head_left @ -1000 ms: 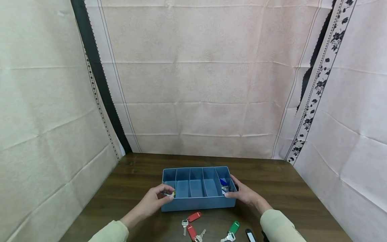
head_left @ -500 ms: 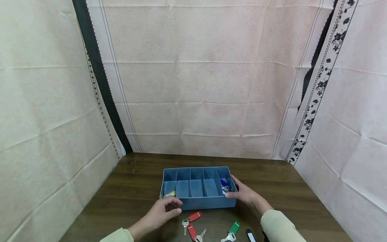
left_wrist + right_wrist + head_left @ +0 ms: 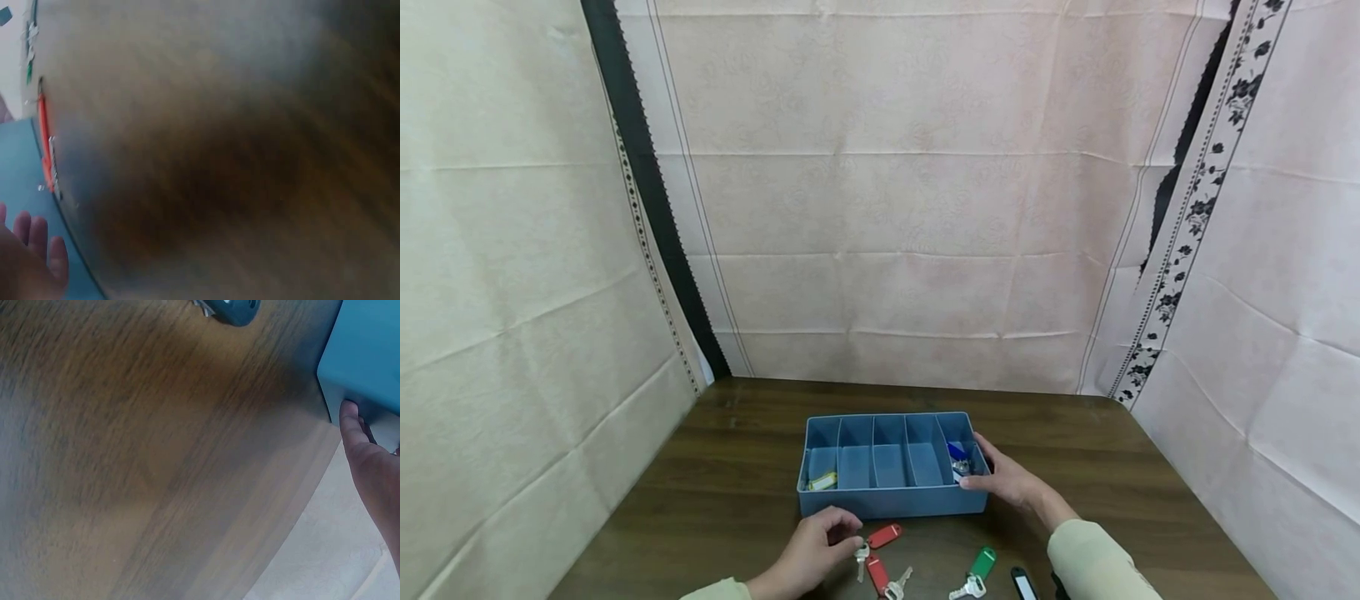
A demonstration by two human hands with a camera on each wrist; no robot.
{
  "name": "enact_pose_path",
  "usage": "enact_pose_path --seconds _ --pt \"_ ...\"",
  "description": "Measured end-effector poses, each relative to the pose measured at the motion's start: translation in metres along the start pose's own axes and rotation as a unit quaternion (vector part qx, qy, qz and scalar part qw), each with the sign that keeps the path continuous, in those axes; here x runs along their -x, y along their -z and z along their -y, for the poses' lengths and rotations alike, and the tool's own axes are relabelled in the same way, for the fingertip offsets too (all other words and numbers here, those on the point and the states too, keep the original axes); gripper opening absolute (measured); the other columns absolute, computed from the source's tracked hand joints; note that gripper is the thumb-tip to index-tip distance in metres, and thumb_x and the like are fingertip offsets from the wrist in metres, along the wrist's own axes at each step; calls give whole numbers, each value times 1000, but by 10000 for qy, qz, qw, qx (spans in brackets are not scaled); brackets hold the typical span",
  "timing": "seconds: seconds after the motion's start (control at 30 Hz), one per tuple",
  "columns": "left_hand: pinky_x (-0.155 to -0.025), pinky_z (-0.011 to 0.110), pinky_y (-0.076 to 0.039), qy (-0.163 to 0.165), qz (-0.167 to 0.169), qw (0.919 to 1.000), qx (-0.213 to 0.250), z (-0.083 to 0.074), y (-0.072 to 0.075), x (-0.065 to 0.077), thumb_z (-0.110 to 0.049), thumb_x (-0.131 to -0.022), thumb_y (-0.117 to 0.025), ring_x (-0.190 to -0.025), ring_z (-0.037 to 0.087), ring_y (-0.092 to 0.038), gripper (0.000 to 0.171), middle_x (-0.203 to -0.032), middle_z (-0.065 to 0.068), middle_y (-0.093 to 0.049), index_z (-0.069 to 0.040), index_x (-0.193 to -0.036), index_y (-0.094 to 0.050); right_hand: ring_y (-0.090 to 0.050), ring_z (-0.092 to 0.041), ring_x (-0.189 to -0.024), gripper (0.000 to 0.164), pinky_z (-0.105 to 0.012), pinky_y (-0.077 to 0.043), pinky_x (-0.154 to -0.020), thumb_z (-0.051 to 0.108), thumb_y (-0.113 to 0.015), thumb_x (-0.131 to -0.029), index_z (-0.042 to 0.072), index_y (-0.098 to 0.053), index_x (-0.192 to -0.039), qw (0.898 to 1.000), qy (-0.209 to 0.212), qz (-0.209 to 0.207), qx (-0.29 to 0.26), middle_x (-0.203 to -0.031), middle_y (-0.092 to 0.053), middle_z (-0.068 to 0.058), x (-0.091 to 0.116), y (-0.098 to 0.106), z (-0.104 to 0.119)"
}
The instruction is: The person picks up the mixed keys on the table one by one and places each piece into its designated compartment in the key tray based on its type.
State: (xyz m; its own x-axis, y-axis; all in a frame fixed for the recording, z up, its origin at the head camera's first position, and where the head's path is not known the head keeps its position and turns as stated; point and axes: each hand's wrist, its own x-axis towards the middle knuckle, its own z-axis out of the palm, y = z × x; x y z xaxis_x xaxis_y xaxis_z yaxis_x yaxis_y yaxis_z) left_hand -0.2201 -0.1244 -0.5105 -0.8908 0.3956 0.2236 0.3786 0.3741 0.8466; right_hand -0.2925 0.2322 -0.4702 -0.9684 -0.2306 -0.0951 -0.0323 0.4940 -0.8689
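Open blue plastic box, rectangular, five compartments side by side; standing on a brown wood-grain tabletop, long side toward the person.

Contents, leftmost compartment: one yellow tag with a pale label, lying near the front wall. Contents, rightmost compartment: one blue tag with small metal pieces below it; exact count cannot be told.

Right hand: grips the right end of the box, thumb at the front rim, fingers against the end wall. The right wrist view shows a digit pressed to the box's side.

Left hand: in front of the box, near its left end; fingers loosely bent and a little apart, nothing visible held. Thumb tip just beside the first silver key; contact cannot be told.

On the tabletop, before the box: upper red oval tag with first silver key; lower red oval tag with second silver key; to their right, green oval tag with third silver key; farther right, black tag with white label, cut by the lower edge of view.

Surround: cream cloth hangings, the right one with a black floral border.
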Motion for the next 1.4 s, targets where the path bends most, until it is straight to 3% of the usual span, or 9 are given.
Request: enact_pose_path --seconds 0.23,0.43,0.9,1.17,1.4 --pt "-68 25 -48 91 -59 9990 -439 6 -10 -2 -20 -89 -75 -79 4 -54 7 -87 -10 -60 -15 -92 -72 -23 -55 -140 95 -73 -23 -106 28 -76 -88 9 -16 -159 10000 5 18 4 -156 -23 -30 -1 0 0" --pt "-67 26 -46 109 -59 9972 -734 8 -12 -6 -19 -88 -75 -79 4 -53 5 -86 -11 -60 -15 -90 -73 -24 -55 -139 96 -73 -24 -105 27 -76 -88 8 -15 -159 10000 17 5 36 -156 -23 -30 1 1 -2" --pt "-68 27 -48 -301 -259 9902 -1341 13 -17 -11 -16 -87 -75 -78 1 -55 6 -80 -16 -59 -16 -82 -76 -23 -55 -139 95 -74 -23 -104 28 -76 -88 9 -15 -159 9999 19 9 104 -156 -23 -30 0 1 -2" --pt "-67 29 -46 -109 -90 9881 -1531 13 -17 -13 -17 -87 -75 -78 4 -54 7 -79 -15 -58 -19 -80 -75 -24 -55 -139 95 -74 -24 -104 28 -76 -88 9 -15 -159 9999 -47 34 86 -156 -24 -30 -2 0 -2" --pt "-70 30 -47 -151 -88 9884 -1510 12 -16 -12 -16 -88 -73 -80 5 -56 10 -80 -16 -58 -20 -79 -73 -25 -55 -139 95 -74 -24 -104 28 -76 -88 8 -16 -159 9999 -35 34 96 -155 -25 -31 -3 0 -2"
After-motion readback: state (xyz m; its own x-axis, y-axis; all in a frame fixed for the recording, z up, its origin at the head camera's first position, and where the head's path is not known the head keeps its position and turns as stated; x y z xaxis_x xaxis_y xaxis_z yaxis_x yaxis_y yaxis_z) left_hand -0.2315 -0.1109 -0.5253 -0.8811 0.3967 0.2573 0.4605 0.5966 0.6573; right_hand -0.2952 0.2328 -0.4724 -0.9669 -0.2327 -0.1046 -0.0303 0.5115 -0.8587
